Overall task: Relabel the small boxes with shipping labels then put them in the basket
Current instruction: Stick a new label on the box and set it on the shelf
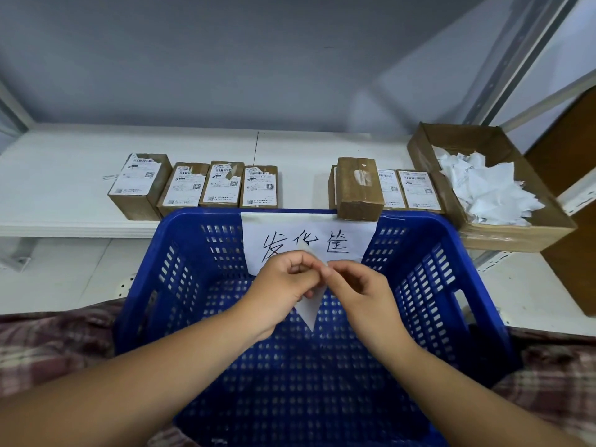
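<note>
Over the empty blue plastic basket (451, 285), my left hand (283, 285) and my right hand (358, 285) meet, both pinching one white shipping label (309, 309) whose lower corner hangs down between them. On the white shelf behind the basket, several small brown boxes (222, 183) with labels lie in a row at the left. A bare brown box (359, 188) without a label rests at the basket's far rim. Two labelled boxes (417, 188) lie to its right.
A white paper sign with handwriting (338, 233) is taped to the basket's far wall. An open cardboard carton (516, 233) at the right holds several torn white label scraps (487, 188). Plaid fabric (48, 343) shows at both sides of the basket.
</note>
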Tool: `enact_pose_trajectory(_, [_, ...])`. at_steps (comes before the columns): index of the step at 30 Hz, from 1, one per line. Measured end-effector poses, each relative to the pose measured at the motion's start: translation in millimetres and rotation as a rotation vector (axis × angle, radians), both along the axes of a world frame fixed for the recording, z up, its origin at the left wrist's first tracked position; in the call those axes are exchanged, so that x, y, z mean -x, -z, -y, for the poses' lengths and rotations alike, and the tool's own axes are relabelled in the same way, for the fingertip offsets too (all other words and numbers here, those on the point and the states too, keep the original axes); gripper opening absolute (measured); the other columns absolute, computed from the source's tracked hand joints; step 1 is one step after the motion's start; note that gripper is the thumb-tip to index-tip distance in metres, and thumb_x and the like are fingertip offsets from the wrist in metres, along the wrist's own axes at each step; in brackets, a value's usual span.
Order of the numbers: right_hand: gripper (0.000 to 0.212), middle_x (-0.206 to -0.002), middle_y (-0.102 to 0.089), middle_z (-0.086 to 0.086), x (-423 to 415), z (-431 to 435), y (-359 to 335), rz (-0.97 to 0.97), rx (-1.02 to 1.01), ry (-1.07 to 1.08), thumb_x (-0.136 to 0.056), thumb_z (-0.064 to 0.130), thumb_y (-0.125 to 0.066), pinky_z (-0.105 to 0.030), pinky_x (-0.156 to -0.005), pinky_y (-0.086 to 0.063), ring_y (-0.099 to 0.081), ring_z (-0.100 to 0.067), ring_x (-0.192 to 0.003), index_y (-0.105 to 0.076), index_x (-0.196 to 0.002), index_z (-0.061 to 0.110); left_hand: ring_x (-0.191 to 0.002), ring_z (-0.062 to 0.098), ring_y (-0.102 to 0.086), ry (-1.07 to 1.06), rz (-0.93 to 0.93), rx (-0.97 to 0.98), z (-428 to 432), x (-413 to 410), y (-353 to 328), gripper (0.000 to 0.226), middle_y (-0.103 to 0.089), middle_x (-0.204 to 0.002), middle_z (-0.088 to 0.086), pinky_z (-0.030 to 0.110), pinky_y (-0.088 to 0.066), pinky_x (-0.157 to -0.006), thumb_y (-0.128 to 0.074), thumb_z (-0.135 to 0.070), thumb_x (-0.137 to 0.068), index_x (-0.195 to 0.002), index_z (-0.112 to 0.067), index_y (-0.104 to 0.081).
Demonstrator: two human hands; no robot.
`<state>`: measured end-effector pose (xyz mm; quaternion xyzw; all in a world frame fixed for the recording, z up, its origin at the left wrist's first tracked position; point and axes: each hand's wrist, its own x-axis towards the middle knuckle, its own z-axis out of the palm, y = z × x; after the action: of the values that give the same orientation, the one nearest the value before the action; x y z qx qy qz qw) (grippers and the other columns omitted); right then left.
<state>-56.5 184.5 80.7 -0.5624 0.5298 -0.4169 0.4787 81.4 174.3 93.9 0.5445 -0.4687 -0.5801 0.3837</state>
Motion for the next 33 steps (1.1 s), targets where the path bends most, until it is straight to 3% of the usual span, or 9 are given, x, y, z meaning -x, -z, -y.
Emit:
enact_pose_trajectory(5, [0.013,-0.082,-0.074,0.000,2,2,1,0.026,-0.042,0.061,-0.094,0.009,-0.060,-0.031,-0.081,-0.058,-0.071,-0.014,-0.080,-0.072,-0.087,0.012,-0.054,0.002,-0.051,-0.003,0.031,-0.014,0,0,3,0.011,-0.063,-0.064,-0.009,0.014,-0.041,-0.055,-0.059,-0.012,-0.091,-0.087,-0.011,-0.069])
enact_pose_trajectory(10, [0.017,-0.075,-0.072,-0.001,6,7,-1,0.036,-0.093,0.091,-0.094,0.009,-0.058,-0.025,-0.074,-0.056,-0.068,-0.013,-0.072,-0.070,-0.082,0.010,-0.056,0.007,-0.050,-0.032,0.021,-0.056,3,-1,2,0.013,-0.061,-0.069,-0.003,0.020,-0.041,-0.058,-0.054,-0.012,-0.094,-0.086,-0.013,-0.066])
enact_pose_trajectory(16, [0.020,-0.072,-0.068,0.000,11,17,-3,0.176,-0.287,0.224,-0.098,0.011,-0.053,-0.020,-0.064,-0.050,-0.061,-0.010,-0.066,-0.068,-0.084,0.010,-0.051,0.014,-0.054,-0.286,-0.356,-0.278,18,-12,4,0.011,-0.062,-0.091,0.010,0.022,-0.043,-0.050,-0.045,-0.010,-0.098,-0.094,-0.010,-0.055])
enact_pose_trajectory(18, [0.022,-0.075,-0.067,-0.003,13,20,-4,0.197,-0.324,0.246,-0.099,0.010,-0.051,-0.023,-0.065,-0.049,-0.060,-0.011,-0.067,-0.067,-0.084,0.009,-0.045,0.012,-0.049,-0.347,-0.427,-0.329,23,-18,7,0.013,-0.063,-0.085,0.010,0.020,-0.041,-0.043,-0.041,-0.011,-0.099,-0.097,-0.008,-0.053])
enact_pose_trajectory(21, [0.023,-0.076,-0.066,-0.004,17,23,-5,0.216,-0.353,0.290,-0.100,0.009,-0.049,-0.024,-0.065,-0.049,-0.060,-0.012,-0.067,-0.065,-0.084,0.010,-0.036,0.008,-0.037,-0.445,-0.458,-0.393,28,-25,10,0.024,-0.053,-0.063,0.002,0.017,-0.032,-0.036,-0.035,-0.010,-0.101,-0.082,-0.010,-0.050])
enact_pose_trajectory(23, [0.023,-0.077,-0.066,-0.004,19,26,-7,0.226,-0.370,0.325,-0.100,0.010,-0.049,-0.026,-0.066,-0.049,-0.060,-0.013,-0.067,-0.065,-0.082,0.011,-0.039,0.008,-0.045,-0.545,-0.480,-0.414,30,-27,9,0.023,-0.048,-0.062,0.002,0.017,-0.038,-0.035,-0.035,-0.007,-0.101,-0.083,-0.009,-0.049])
enact_pose_trajectory(27, [0.022,-0.082,-0.067,-0.005,28,32,-10,0.241,-0.395,0.402,-0.100,0.012,-0.050,-0.028,-0.071,-0.050,-0.061,-0.013,-0.071,-0.066,-0.085,0.012,-0.059,0.020,-0.069,-0.682,-0.581,-0.389,32,-30,3,0.018,-0.059,-0.095,0.016,0.023,-0.055,-0.047,-0.031,-0.002,-0.101,-0.099,-0.001,-0.048])
enact_pose_trajectory(29, [0.020,-0.086,-0.067,-0.006,31,35,-12,0.254,-0.402,0.438,-0.100,0.012,-0.050,-0.027,-0.070,-0.050,-0.061,-0.014,-0.072,-0.067,-0.090,0.011,-0.061,0.017,-0.064,-0.716,-0.531,-0.372,36,-34,1,0.022,-0.060,-0.086,0.013,0.021,-0.052,-0.046,-0.029,-0.003,-0.101,-0.092,-0.003,-0.049])
enact_pose_trajectory(33, [0.015,-0.084,-0.067,-0.007,39,41,-17,0.343,-0.388,0.499,-0.099,0.012,-0.053,-0.026,-0.067,-0.050,-0.063,-0.015,-0.070,-0.066,-0.091,0.012,-0.037,0.005,-0.035,-0.704,-0.465,-0.334,45,-45,6,0.028,-0.049,-0.058,0.000,0.016,-0.030,-0.036,-0.029,-0.003,-0.099,-0.083,-0.008,-0.052])
